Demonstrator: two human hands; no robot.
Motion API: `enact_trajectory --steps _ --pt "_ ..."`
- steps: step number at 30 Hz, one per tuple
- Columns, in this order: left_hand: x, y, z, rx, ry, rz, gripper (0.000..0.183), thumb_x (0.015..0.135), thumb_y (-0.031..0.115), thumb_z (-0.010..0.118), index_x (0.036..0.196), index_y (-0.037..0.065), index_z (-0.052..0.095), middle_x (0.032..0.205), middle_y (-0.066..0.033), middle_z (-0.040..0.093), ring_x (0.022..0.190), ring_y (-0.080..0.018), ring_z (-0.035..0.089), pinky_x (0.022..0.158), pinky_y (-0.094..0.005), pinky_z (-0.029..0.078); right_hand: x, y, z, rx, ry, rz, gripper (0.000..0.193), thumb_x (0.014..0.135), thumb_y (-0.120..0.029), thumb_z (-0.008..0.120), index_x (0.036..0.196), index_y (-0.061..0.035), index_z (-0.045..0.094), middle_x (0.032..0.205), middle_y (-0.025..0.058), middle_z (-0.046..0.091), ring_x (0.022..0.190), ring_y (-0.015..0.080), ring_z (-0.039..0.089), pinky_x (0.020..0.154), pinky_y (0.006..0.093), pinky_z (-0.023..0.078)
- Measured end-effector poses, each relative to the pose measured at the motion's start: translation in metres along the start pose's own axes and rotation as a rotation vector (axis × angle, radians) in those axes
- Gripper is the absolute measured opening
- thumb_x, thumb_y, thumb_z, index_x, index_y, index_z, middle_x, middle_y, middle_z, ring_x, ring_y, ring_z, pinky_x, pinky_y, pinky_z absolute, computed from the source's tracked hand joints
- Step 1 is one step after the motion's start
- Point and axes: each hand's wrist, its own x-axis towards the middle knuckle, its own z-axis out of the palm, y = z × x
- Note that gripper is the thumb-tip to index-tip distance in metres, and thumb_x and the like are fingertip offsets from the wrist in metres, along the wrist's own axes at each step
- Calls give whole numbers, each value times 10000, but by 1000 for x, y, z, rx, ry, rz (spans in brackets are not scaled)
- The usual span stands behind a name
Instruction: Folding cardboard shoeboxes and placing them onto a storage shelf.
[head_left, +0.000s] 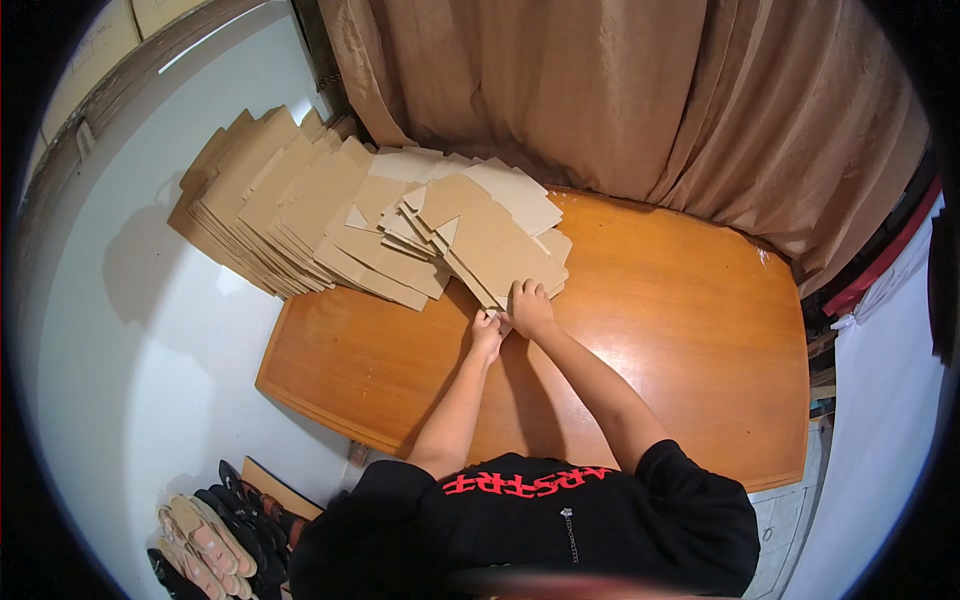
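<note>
Flat brown cardboard pieces lie fanned over the far left of the wooden table. The top cardboard piece (pixel 497 238), a flattened box with folded flaps, slants toward me with its near end in my hands. My left hand (pixel 487 335) is closed at its near left corner, fingers pinched on the edge. My right hand (pixel 530 308) grips the near right end, fingers curled over the upper face and thumb toward the left hand. Several more sheets sit directly beneath this piece, and their near ends are partly covered by it and my hands.
A long overlapping row of cardboard sheets (pixel 290 205) leans toward the pale wall (pixel 110 310) at left. The orange-brown table (pixel 670 340) extends right. A brown curtain (pixel 560 90) hangs along the far edge. Several shoes (pixel 215 535) rest low on the left.
</note>
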Motion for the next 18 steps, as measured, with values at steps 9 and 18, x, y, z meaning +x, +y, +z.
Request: enact_trajectory --steps 9,18 --pt "3 -2 8 -34 129 -53 221 931 24 344 1142 80 380 1188 -101 479 1024 -248 526 846 -462 494 15 31 -14 182 274 -50 172 818 -79 444 929 22 527 805 256 602 712 411 598 628 462 499" --pt "39 -15 50 -114 228 -41 193 921 3 365 1101 49 416 1103 -111 510 979 -238 536 803 -439 514 -27 58 -77 474 658 -94 151 821 -42 466 950 8 526 813 247 584 753 410 568 654 460 454"
